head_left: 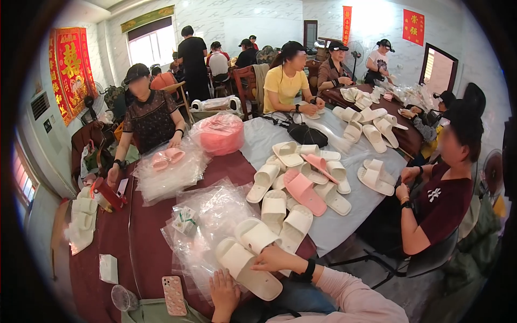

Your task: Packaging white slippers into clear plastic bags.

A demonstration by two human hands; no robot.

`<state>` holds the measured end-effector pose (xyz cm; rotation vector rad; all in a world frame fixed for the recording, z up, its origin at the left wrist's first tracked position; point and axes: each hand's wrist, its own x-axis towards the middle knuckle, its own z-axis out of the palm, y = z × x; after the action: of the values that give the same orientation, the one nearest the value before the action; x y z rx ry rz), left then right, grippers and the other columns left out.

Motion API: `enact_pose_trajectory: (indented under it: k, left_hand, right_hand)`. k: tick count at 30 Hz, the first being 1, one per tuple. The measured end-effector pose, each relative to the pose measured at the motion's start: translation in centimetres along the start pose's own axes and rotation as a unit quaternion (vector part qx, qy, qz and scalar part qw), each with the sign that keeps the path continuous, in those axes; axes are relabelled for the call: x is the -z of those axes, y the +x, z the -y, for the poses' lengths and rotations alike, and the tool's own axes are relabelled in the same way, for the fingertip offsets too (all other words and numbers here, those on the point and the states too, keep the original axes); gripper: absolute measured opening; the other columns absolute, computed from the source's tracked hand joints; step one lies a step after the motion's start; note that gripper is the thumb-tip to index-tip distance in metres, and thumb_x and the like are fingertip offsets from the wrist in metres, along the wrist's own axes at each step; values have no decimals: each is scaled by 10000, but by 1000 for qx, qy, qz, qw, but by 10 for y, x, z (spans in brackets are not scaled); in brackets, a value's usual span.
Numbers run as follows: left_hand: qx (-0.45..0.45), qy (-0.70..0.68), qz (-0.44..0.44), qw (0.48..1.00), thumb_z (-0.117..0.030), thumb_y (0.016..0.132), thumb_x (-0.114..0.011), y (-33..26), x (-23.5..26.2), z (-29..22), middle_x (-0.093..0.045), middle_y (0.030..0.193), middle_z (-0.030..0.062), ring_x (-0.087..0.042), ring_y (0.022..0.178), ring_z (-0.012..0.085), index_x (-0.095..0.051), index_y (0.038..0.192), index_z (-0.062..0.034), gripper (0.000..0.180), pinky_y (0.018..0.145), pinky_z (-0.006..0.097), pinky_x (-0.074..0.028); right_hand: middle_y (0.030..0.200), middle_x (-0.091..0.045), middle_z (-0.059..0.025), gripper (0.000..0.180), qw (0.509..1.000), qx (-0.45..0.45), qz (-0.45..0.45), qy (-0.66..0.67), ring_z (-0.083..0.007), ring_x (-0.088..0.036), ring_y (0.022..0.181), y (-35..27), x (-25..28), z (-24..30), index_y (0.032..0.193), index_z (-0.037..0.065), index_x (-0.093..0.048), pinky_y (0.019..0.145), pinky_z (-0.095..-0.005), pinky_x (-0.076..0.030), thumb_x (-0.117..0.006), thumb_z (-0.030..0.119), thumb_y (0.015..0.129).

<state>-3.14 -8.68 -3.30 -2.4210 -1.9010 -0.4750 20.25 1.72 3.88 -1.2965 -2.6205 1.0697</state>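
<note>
My right hand grips the edge of a cream-white slipper, fingers curled near its strap. Beside that slipper, just beyond it, lies a second cream slipper. My left hand rests flat, fingers stretched out, on a spread of clear plastic bags at the near side of the table. A small white packet with green marks sits on these bags. Past my right hand, a heap of cream slippers covers the table, with a pink slipper among them.
A phone in a patterned case, a clear cup and a white box are at the near left. A pink bundle stands farther back. Co-workers sit around, one in a maroon shirt at my right.
</note>
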Motion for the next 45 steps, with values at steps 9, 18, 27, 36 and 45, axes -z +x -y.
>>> enact_pose_trajectory:
  k: [9, 18, 27, 36, 45]
  left_hand:
    - [-9, 3, -6, 1000, -291, 791, -551, -9, -18, 1, -402, 1366, 265, -315, 1311, 423, -457, 1284, 49, 606, 1089, 565, -171]
    - [-8, 4, 2, 1000, -303, 806, -557, -9, -20, 4, -389, 1381, 249, -305, 1324, 400, -456, 1287, 45, 602, 1094, 561, -161]
    - [-27, -21, 75, 997, -353, 794, -605, 9, 6, 4, -482, 1296, 215, -399, 1246, 358, -538, 1214, -2, 552, 1051, 542, -243]
    - [-58, -74, 28, 995, -266, 715, -632, 12, -3, 25, -555, 1197, 155, -490, 1121, 319, -598, 1116, -45, 459, 967, 492, -331]
    - [-59, -88, 48, 993, -298, 772, -566, 20, -12, 37, -610, 1001, 53, -539, 999, 260, -636, 996, -106, 303, 805, 420, -371]
  right_hand:
    - [1129, -578, -243, 501, 991, 71, -36, -106, -387, -417, 1230, 2, -39, -23, 1233, 195, -581, 1063, -541, -231, -586, 472, 815]
    - [1211, -518, -261, 490, 986, -34, -163, -25, -411, -433, 1196, 8, -55, -11, 1155, 17, -540, 1076, -555, -209, -575, 396, 847]
    - [1319, -461, -195, 473, 943, 125, -264, 156, -346, -435, 1213, -53, -24, 8, 1264, 33, -519, 1021, -385, -343, -632, 226, 848]
    - [1359, -400, -169, 571, 911, 58, -176, 369, -254, -388, 1250, -106, -5, -3, 1349, 34, -428, 968, -335, -398, -636, 235, 858]
    - [1427, -360, -119, 650, 901, 196, 179, 343, -186, -295, 1320, -92, -9, 20, 1403, 5, -331, 1075, -331, -248, -614, 299, 896]
